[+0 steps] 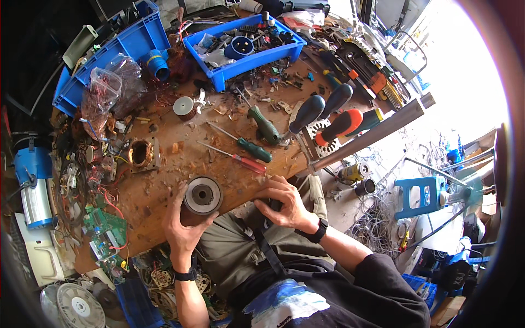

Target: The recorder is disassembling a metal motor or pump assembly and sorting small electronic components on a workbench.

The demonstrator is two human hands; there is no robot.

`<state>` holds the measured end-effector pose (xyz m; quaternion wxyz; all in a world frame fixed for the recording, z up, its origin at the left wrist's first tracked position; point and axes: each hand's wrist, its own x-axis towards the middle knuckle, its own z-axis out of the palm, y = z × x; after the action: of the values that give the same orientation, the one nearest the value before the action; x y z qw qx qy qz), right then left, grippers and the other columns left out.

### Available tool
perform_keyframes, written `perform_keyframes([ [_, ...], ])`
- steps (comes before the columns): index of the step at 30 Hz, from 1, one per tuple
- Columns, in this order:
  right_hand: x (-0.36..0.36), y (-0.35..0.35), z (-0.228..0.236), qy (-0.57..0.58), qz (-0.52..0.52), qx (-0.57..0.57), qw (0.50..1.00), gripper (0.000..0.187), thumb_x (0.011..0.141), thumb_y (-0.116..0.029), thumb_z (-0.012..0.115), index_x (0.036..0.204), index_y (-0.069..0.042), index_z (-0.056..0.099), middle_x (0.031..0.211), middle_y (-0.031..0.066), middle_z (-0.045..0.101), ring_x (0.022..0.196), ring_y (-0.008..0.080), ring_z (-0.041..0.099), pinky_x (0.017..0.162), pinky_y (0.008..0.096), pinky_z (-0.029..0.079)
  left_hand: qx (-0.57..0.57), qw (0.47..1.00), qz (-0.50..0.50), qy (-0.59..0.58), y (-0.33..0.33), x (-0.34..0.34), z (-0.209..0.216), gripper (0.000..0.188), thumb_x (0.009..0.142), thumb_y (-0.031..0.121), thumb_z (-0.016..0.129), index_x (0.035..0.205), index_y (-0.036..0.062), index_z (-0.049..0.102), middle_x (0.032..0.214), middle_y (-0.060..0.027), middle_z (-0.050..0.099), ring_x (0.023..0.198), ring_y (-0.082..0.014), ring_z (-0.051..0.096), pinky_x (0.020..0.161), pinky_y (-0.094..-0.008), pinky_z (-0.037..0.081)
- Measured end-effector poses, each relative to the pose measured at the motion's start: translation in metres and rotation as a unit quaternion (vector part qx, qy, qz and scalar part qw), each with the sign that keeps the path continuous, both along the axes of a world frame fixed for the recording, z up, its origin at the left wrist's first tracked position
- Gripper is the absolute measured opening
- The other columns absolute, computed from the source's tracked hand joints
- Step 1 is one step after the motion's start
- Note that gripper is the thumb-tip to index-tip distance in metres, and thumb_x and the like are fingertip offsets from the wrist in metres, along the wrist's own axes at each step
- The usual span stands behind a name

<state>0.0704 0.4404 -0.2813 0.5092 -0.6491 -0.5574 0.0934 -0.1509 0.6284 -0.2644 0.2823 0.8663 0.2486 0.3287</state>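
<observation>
- Left hand [183, 232]: fingers and thumb wrapped around the sides of a round metal part [203, 200]; grasp is firm-looking, palm toward the person.
- Round metal part: at the near edge of the wooden bench [147, 199], ringed face up, dark hole at its centre. Whether its underside rests on the wood: cannot tell.
- Right hand [285, 203]: at the bench edge, to the right of the part and apart from it; fingers bent, thumb below them. A dark patch shows by the thumb; cannot tell whether anything is grasped.
- Nearest the right hand on the bench: red-handled screwdriver [249, 163], blade pointing left; green-handled screwdriver [254, 150] just beyond it.
- Right of these: orange-handled tool [343, 123], upright among other handles, beside a metal bar [377, 132].
- Left side: copper-wound ring [141, 153] in a metal frame; green circuit board [107, 232] nearer the person.
- Far side: blue tray [257, 63] filled with small parts.
</observation>
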Motion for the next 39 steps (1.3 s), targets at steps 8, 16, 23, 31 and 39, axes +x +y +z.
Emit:
perform_keyframes([
  [8,0.0003,-0.0021,-0.0008,0.006,-0.004,0.025,1.0,0.013,0.084,-0.011,0.083,0.092,-0.005,0.075,0.093,0.0116,0.068,0.092,0.0322,0.066,0.083,0.0417,0.051,-0.015,1.0,0.008,-0.004,-0.0034,-0.0004,-0.0013,0.083,0.071,0.03,0.1,0.141,0.0023,0.063,0.14,-0.019,0.07,0.131,-0.0383,0.066,0.121,-0.0524,0.045],
  [16,0.0022,-0.0034,0.0039,0.01,0.018,0.026,0.999,0.014,0.085,-0.01,0.081,0.097,-0.005,0.078,0.092,0.0099,0.07,0.091,0.0302,0.066,0.085,0.0397,0.051,-0.008,1.0,0.007,-0.001,-0.0046,-0.0007,0.0052,0.081,0.072,0.028,0.1,0.14,0.0033,0.064,0.141,-0.0193,0.069,0.132,-0.038,0.066,0.116,-0.0507,0.05],
  [23,0.0053,-0.0043,0.0004,0.008,0.022,0.016,1.0,0.015,0.084,-0.01,0.081,0.099,-0.007,0.079,0.094,0.0092,0.071,0.092,0.0302,0.066,0.085,0.0396,0.051,0.003,1.0,0.011,0.007,-0.0045,0.002,0.0045,0.08,0.071,0.027,0.1,0.138,0.0023,0.064,0.141,-0.0194,0.069,0.132,-0.0381,0.066,0.116,-0.051,0.049],
  [31,0.0043,-0.0057,-0.0019,0.006,0.02,0.04,0.999,0.015,0.084,-0.011,0.082,0.098,-0.008,0.079,0.093,0.0092,0.07,0.092,0.0311,0.066,0.086,0.0405,0.051,0.001,1.0,0.016,0.016,-0.006,0.0008,0.0048,0.079,0.069,0.027,0.1,0.136,0.0019,0.065,0.139,-0.0202,0.069,0.13,-0.0388,0.066,0.116,-0.0515,0.049],
  [39,0.0072,-0.0056,0.0019,0.02,0.036,0.03,0.999,0.017,0.085,-0.011,0.082,0.102,-0.009,0.078,0.101,0.011,0.072,0.101,0.0333,0.067,0.092,0.0421,0.052,0.006,1.0,0.019,0.017,-0.0056,0.0013,0.0018,0.08,0.069,0.026,0.1,0.137,0.0024,0.065,0.139,-0.0195,0.07,0.131,-0.0387,0.066,0.117,-0.0524,0.048],
])
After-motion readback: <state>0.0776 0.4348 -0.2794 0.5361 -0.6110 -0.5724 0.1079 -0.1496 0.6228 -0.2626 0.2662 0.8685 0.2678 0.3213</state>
